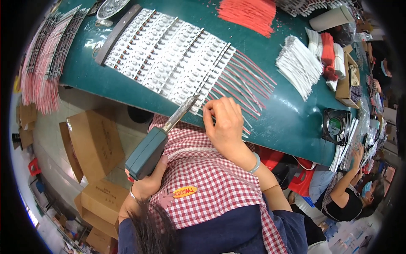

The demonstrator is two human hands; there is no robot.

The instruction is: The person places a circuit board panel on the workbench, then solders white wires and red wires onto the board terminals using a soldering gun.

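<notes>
My left hand (151, 180) is wrapped round the dark green body of a soldering gun (148, 150). Its long metal barrel slants up to a tip at the near corner of a panel of white circuit boards (165, 53). Close to that tip, my right hand (225, 120) is closed with thumb and forefinger together at the panel's edge; what is pinched there is too small to make out. Red and white wires (247, 80) trail from the right end of the panel, some passing behind my right hand.
On the green table (292, 122) lie a red wire bundle (249, 15), white wires (299, 65) and a small fan (336, 125). Wired strips (48, 59) hang at the far left. Cardboard boxes (95, 142) stand on the floor. Another person (347, 190) works at the right.
</notes>
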